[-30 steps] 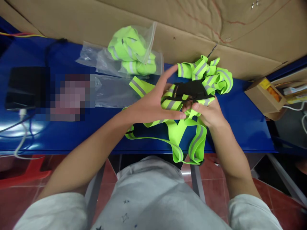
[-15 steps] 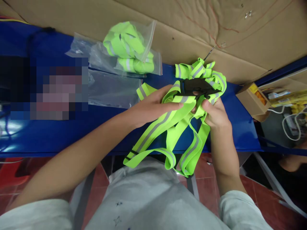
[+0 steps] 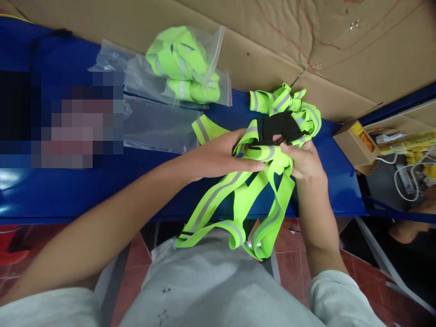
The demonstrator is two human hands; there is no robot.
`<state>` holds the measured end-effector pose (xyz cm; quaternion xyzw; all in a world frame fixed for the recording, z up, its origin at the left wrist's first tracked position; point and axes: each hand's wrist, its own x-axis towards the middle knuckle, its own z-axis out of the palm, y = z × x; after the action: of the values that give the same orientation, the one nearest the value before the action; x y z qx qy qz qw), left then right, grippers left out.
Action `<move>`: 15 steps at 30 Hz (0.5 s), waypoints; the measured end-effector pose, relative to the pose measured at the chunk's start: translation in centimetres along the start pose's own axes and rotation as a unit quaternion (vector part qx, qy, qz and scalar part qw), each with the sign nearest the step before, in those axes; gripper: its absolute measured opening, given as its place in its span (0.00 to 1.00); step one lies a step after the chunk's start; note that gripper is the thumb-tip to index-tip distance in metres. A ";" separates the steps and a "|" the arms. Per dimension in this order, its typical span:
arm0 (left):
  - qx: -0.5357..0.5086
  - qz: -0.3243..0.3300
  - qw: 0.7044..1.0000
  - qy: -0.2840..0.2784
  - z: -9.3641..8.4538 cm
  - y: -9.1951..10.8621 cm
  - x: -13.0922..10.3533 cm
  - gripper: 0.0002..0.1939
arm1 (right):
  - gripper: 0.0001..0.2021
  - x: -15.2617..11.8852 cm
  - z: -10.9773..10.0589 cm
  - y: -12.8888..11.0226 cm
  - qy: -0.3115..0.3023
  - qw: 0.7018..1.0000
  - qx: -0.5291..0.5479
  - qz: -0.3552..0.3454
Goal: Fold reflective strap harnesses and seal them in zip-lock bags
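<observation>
Both my hands hold a neon-yellow reflective strap harness (image 3: pixel 215 200) with grey stripes. Its loose loops hang over the table's front edge toward my shirt. My left hand (image 3: pixel 228 156) is closed around the straps from the left, its thumb lying across them. From the right, my right hand (image 3: pixel 306 159) pinches the straps beside a black part (image 3: pixel 281 127) of the harness, some fingers hidden beneath. More bundled neon strap (image 3: pixel 282 99) lies just beyond my hands; whether it is joined to the held harness I cannot tell.
Clear plastic bags (image 3: pixel 185 61) with folded neon straps lie at the back of the blue table (image 3: pixel 146 195). A flat clear bag (image 3: pixel 160 125) is beside them. At right stands a small cardboard box (image 3: pixel 356 147). A blurred-out person is at left; another person's arm (image 3: pixel 408 227) shows at right.
The black part has turned over and now looks like flat cloth instead of a buckle. My fingers have shifted slightly on the straps, and the hanging loops have swung a little.
</observation>
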<state>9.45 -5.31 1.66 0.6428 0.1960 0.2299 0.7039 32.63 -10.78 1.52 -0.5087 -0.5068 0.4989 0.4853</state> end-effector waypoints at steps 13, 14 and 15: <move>0.002 0.078 0.990 0.120 0.9 -1.2 0.8 0.14 | 0.20 -0.2 1.2 -0.4 -0.072 0.993 0.098 -0.007; -0.023 0.072 0.990 0.121 1.0 -1.3 0.8 0.11 | 0.19 -0.2 1.2 -0.4 -0.062 0.995 0.083 -0.010; -0.041 0.068 0.990 0.118 1.0 -1.3 0.8 0.09 | 0.17 -0.2 1.2 -0.3 -0.052 0.997 0.063 -0.013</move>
<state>10.83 -5.77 0.50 0.5937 0.2241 0.3589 0.6844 31.44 -10.99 1.75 -0.4442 -0.5051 0.5493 0.4959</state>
